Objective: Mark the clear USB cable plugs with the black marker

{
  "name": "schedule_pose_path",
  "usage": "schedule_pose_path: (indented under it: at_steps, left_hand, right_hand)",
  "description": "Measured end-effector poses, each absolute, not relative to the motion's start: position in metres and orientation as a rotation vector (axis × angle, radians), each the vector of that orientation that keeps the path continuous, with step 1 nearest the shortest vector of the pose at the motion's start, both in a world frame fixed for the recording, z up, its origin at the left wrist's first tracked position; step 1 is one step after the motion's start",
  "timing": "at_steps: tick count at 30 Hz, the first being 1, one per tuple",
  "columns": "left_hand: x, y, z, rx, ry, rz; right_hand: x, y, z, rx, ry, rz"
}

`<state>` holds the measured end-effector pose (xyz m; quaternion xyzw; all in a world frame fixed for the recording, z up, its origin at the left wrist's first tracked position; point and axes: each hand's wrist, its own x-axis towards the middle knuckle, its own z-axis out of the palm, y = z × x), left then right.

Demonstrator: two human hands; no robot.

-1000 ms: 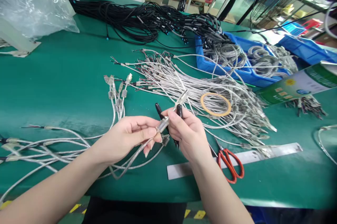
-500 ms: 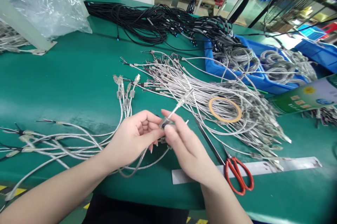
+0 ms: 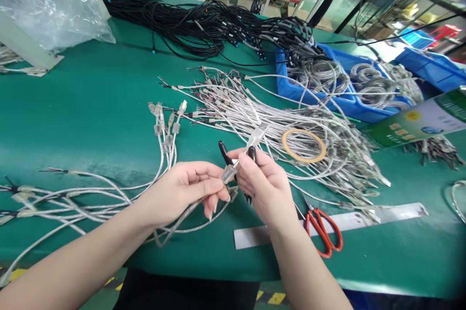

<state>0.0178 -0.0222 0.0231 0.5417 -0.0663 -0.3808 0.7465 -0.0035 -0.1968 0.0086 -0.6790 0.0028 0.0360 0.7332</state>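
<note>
My left hand (image 3: pixel 198 186) pinches a clear cable by a translucent block (image 3: pixel 229 174) near its end, at the middle front of the table. The cable's flat connector (image 3: pixel 257 136) points up and to the right. My right hand (image 3: pixel 264 179) is closed beside it, its thumb and forefinger on the cable just below the connector. Two black tips (image 3: pixel 224 152) of a tool stick out around the right fingers; the rest of this tool is mostly hidden in the palm. Several clear cables (image 3: pixel 165 142) with plugs lie left of my hands.
Beyond my hands is a large pile of clear cables (image 3: pixel 262 111) with a tan ring (image 3: pixel 304 146) on it. Red-handled scissors (image 3: pixel 323 232) lie over a metal ruler (image 3: pixel 396 210). Black cables (image 3: pixel 182 23) and a blue bin (image 3: pixel 282 77) are at the back.
The black tool tips now show around my right fingers, which have closed further round the tool. The connector has turned its flat face more to view. The whole view has shifted slightly.
</note>
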Motion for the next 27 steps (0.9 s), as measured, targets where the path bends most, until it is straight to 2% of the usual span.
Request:
schedule_pose_path:
  at_steps: [3, 11, 27]
  left_hand:
    - [0.017, -0.023, 0.024, 1.132, -0.146, -0.894]
    - [0.013, -0.025, 0.026, 1.135, -0.114, -0.878]
    - [0.006, -0.025, 0.029, 1.26, -0.205, -0.818]
  right_hand:
    - [-0.002, -0.194, 0.004, -1.361, 0.049, 0.052]
    - [0.0, -0.193, 0.001, -1.391, 0.12, -0.074]
    - [-0.005, -0.194, 0.001, -1.321, 0.094, -0.007]
